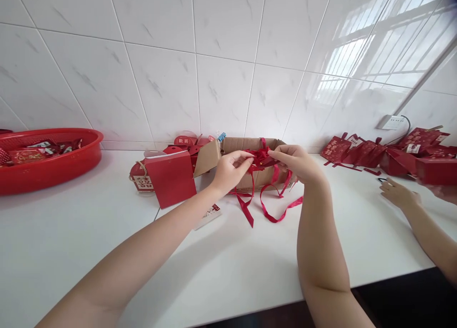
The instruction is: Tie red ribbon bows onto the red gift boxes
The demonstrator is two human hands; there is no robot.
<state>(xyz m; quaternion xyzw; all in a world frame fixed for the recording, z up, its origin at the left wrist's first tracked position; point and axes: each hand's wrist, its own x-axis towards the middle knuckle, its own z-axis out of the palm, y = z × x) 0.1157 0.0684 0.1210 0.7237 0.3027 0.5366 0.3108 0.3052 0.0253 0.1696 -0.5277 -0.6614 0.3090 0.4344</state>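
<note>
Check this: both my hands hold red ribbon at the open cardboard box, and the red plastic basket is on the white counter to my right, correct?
No, the head view shows the red plastic basket on the white counter to your left. The rest holds: your left hand and right hand hold red ribbon at the open cardboard box.

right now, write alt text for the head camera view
Two bare hands, left and right, pinch red ribbon above an open cardboard box on a white counter. A red basket sits left; another person's hand is near red packets at right.
</note>
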